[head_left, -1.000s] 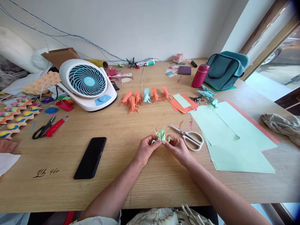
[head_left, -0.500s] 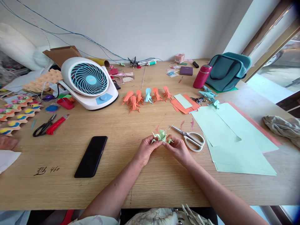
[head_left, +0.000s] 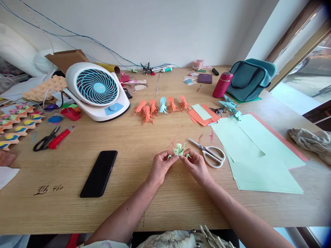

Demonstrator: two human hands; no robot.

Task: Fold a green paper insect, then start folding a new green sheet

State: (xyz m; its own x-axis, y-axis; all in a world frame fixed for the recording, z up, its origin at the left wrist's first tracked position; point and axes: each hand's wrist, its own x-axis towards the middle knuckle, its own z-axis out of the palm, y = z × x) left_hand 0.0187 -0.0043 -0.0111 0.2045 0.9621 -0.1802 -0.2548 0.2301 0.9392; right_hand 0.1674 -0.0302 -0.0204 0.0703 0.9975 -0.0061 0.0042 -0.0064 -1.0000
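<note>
**Green paper piece held by both hands at near middle of table**

Most of the ground is taken up by a wooden table (head_left: 129, 210). A white fan (head_left: 123, 100) with a blue grille is stood at far left; a teal bag (head_left: 249, 82) is set at far right. Pale green sheets (head_left: 261, 175) are spread, overlapping, over the right side, with a pinkish edge seen beneath their outer side.

A black phone (head_left: 99, 174) is laid flat, well apart from the left hand (head_left: 160, 167), by which the left lower edge of the piece is pinched between thumb and fingers. The right lower edge is pinched likewise by the right hand (head_left: 198, 167); the two thumb tips are brought close together at the front. At the left margin, another person's hand (head_left: 7, 158) is partly seen, cut off by the frame.

A red bottle (head_left: 222, 85) is placed just beside the bag. White-handled scissors (head_left: 206, 148) are laid just beyond the right hand, blades directed away to the left.

Beyond the hands, orange paper figures (head_left: 147, 115) are stood in a loose row, a blue paper figure (head_left: 162, 105) being set among them.

The green paper piece (head_left: 179, 149) is held between the hands, upper points raised; whether the tabletop is touched by it cannot be told.
</note>
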